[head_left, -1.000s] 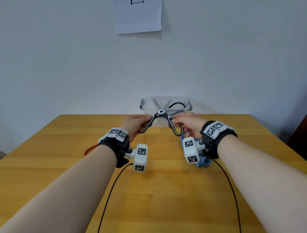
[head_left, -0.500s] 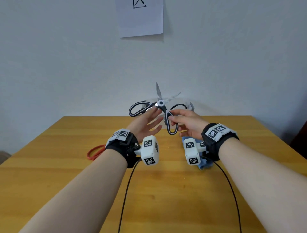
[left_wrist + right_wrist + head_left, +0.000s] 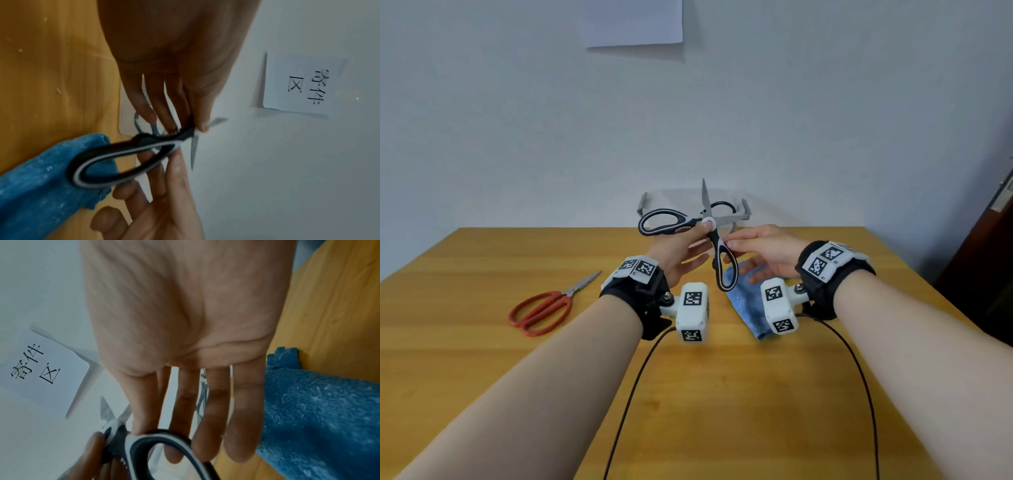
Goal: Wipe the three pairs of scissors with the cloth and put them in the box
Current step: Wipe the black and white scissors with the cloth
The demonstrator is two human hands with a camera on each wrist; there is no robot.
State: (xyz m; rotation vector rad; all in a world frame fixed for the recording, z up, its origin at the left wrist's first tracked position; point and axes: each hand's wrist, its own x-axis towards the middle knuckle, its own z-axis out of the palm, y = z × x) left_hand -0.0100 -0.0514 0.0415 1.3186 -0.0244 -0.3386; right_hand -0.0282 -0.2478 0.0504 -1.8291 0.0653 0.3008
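Black-and-white scissors (image 3: 707, 222) hang spread wide above the table, one blade pointing straight up. My left hand (image 3: 681, 250) pinches them at the pivot between thumb and fingers. My right hand (image 3: 767, 250) pinches the lower handle with thumb and index finger, its other fingers straight. Below the hands a blue cloth (image 3: 748, 305) lies crumpled on the table. Red scissors (image 3: 541, 310) lie flat at the left. A clear box (image 3: 743, 209) stands at the back, with another black-handled pair (image 3: 724, 205) in it. In the wrist views the handle loop (image 3: 123, 155) crosses the cloth (image 3: 41, 178).
The wooden table (image 3: 722, 411) runs to a pale wall, with a paper sign (image 3: 633, 20) pinned above. Two black cables (image 3: 630, 404) trail from the wrist cameras toward me. A dark door edge (image 3: 993, 257) stands at the far right.
The black-and-white scissors rose from in front of the box and opened wider. My left hand slid from one handle to the pivot. My right hand stays on the other handle.
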